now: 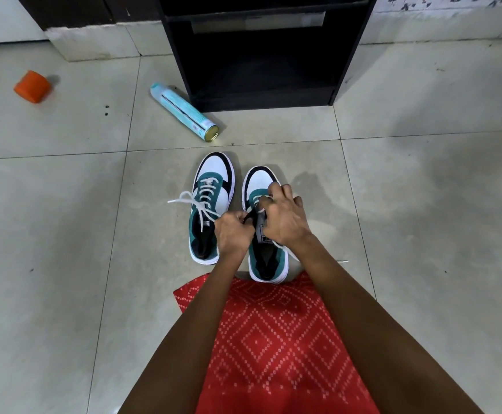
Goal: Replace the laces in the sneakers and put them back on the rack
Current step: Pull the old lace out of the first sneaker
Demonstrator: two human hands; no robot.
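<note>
The left hand (233,231) has its fingers curled tight and pinches the near sneaker (269,264) at the inner edge of its tongue opening; what lies between the fingertips is hidden. The right hand (285,219), also with curled fingers, grips a loop of white lace (261,201) over the teal eyelet panel of the same shoe. The two hands almost touch above the dark tongue.

This sneaker stands upright on the tiled floor (64,234), toe pointing away from the person, its heel just at the edge of a red patterned cloth (273,339) that covers the person's lap. A thin white lace tip (343,261) lies on the floor to its right.

Just beside it on the left stands the other sneaker (213,171), parallel to it and set slightly farther forward. Its own white lace is threaded through its eyelets, and the loose ends (181,198) trail off to the left.

Beyond the shoes stands a black rack (261,97). A pale blue spray can (184,112) lies on its side near the rack's left corner, and an orange cap (31,86) lies well apart at far left.
</note>
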